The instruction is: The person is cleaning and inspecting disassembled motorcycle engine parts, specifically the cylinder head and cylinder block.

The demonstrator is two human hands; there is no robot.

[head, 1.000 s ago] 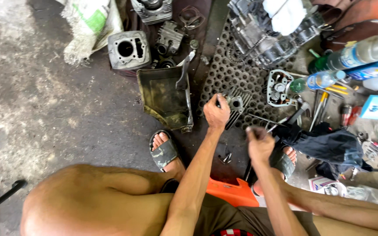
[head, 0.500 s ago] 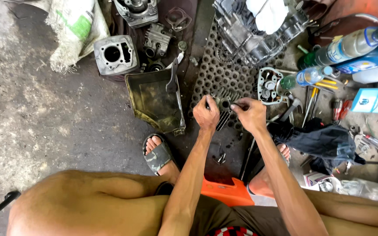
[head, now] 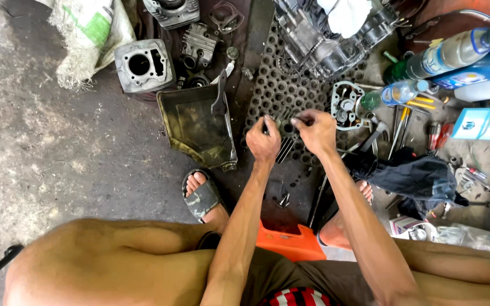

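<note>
Packages and labels around the perforated metal mat [head: 290,90]

Right of the mat lies a light blue box [head: 486,124]; above it, bottles with blue labels [head: 455,62]; far left, a white sack with a green print [head: 89,25].

Soft even daylight, sharp centre, warped edges.

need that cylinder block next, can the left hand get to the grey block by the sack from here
Probably yes: the left hand grips a small metal part, but only the dirty tray lies between it and the cylinder block, low enough to reach over.

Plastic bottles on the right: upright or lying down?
Lying down: the clear bottle, blue bottle and small bottle all rest on their sides.
</note>
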